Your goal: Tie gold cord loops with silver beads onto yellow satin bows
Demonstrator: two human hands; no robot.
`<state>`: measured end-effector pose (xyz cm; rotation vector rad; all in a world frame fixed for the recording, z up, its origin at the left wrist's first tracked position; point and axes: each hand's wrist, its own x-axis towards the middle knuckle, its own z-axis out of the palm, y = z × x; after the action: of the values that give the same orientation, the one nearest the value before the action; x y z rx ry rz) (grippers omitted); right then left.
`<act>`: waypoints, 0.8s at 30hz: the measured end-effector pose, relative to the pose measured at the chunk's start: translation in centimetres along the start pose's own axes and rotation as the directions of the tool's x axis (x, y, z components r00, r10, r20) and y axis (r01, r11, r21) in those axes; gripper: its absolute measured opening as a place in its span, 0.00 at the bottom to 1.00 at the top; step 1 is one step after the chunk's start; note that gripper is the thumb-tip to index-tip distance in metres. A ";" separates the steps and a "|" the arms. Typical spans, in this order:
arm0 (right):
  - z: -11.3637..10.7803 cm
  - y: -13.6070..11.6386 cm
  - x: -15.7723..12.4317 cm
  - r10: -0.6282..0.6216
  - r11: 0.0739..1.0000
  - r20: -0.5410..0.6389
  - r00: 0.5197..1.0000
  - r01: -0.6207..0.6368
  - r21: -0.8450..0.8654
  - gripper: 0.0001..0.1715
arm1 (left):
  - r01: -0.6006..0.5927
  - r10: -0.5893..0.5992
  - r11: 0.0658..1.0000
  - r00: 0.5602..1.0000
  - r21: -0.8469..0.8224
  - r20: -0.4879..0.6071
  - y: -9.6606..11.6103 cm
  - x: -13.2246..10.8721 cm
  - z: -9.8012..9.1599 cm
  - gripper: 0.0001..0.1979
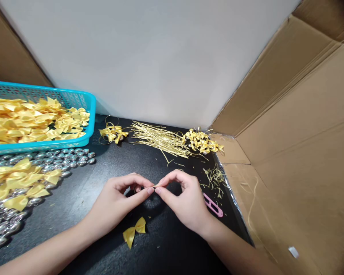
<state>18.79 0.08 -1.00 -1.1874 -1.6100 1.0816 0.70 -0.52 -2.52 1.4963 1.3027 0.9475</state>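
My left hand (126,196) and my right hand (181,196) meet fingertip to fingertip above the black table. Thumb and forefinger of each pinch a thin gold cord (155,186), of which only a short bit shows between them. Whether a bead hangs on the cord is hidden by the fingers. Below the hands, a single yellow ribbon bow (134,230) lies on the table. A pink-handled tool (213,205), partly hidden behind my right hand, rests by the table's right side.
A turquoise basket (92,114) holds many yellow bows. Silvery beads (5,219) with bows (23,179) on top spread at left. Gold cord lengths (160,139) lie at the back, between finished-looking bow clusters (113,133). Cord scraps (215,177) and a cardboard wall (301,126) are at right.
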 end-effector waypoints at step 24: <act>1.4 1.5 -1.1 -0.275 0.956 -0.068 0.959 0.264 -0.130 0.15 | 0.018 -0.022 0.995 0.999 -0.101 -0.046 -0.2 -0.4 0.4 0.09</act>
<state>18.01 -0.93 -2.98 -1.0378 -1.7302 0.7594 1.00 -0.96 -2.83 1.3894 1.2822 1.0254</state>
